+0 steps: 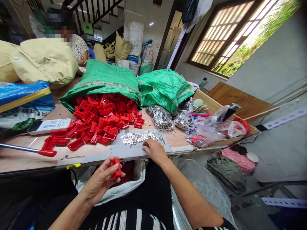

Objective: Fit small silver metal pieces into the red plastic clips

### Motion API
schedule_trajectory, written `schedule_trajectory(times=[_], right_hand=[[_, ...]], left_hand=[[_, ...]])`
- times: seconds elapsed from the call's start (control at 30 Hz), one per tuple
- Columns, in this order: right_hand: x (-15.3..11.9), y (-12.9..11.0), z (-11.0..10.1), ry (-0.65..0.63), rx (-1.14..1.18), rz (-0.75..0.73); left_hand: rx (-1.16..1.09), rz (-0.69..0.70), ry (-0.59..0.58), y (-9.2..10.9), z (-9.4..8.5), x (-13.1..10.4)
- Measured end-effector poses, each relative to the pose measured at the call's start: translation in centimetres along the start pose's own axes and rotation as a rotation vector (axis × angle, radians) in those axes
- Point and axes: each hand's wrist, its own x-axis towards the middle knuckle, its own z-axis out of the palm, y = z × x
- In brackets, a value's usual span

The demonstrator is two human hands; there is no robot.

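Observation:
Between the thumb and fingers of my left hand (106, 174) is a red plastic part (116, 168), held over an open white sack (139, 175) at the table's front edge. My right hand (153, 150) reaches onto a grey sheet (117, 148), its fingertips bent together at the near side of a pile of small silvery metal pieces (136, 137). Whether a piece is pinched there is too small to see. Left of the sheet, a big heap of red plastic parts (96, 118) spills out of a green woven sack (107, 76).
A red-handled tool (48, 153) and a white box (49, 126) lie at the left. Bags of metal pieces (159, 116) stand by a second green sack (165, 86). A wooden tray (253, 130) holds plastic bags at the right. Another person (80, 48) sits behind yellow sacks (45, 60).

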Motion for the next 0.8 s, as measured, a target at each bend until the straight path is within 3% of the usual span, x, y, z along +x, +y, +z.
schedule_trajectory(times=[0.17, 0.33, 0.57, 0.8], right_hand=[[0.5, 0.4, -0.4, -0.015, 0.151, -0.008], [0.6, 1.9, -0.6, 0.159, 0.143, -0.054], [-1.6, 3.7, -0.6, 0.125, 0.011, -0.137], [-2.6, 2.9, -0.7, 0.108, 0.027, -0.039]], left_hand=[[0.002, 0.008, 0.013, -0.2, -0.3, 0.2], [-0.011, 0.026, 0.028, -0.2, -0.3, 0.2], [-0.031, 0.037, 0.066, -0.5, -0.3, 0.4], [-0.063, 0.025, 0.088, -0.4, 0.5, 0.3]])
